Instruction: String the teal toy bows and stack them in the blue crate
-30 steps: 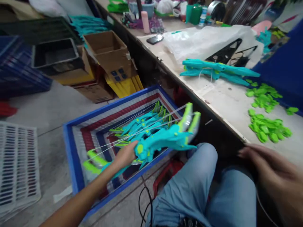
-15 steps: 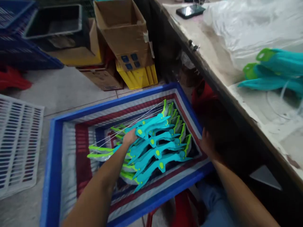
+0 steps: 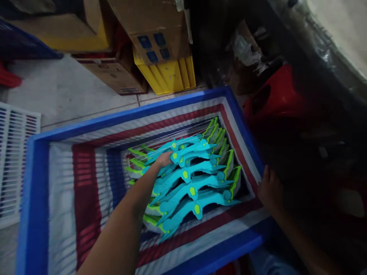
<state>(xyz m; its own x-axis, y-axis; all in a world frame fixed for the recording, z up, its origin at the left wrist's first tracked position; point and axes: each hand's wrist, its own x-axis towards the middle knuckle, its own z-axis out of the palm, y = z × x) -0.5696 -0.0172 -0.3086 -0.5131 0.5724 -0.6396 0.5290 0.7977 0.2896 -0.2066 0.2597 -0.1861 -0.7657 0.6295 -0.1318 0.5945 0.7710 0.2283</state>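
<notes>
Several turquoise toy bows [image 3: 189,187] with lime-green tips lie packed side by side at the bottom of a blue crate [image 3: 34,183] lined in red, white and blue bands. The left hand [image 3: 164,158] reaches down into the crate, its grip closed around the rearmost bow [image 3: 195,147]. The other bows lie on the near side of that grip. The right hand [image 3: 269,189] sits on the crate's rim, to the right of the row. Whether its grip clasps the rim or only rests there cannot be told.

Thin white strings [image 3: 172,135] run past the left grip. In my judgement they could snag on neighbouring tips if this bow shifts. Beyond the grip, a cardboard box [image 3: 149,23] shows blue squares. A carton label [image 3: 129,90] is too small to read.
</notes>
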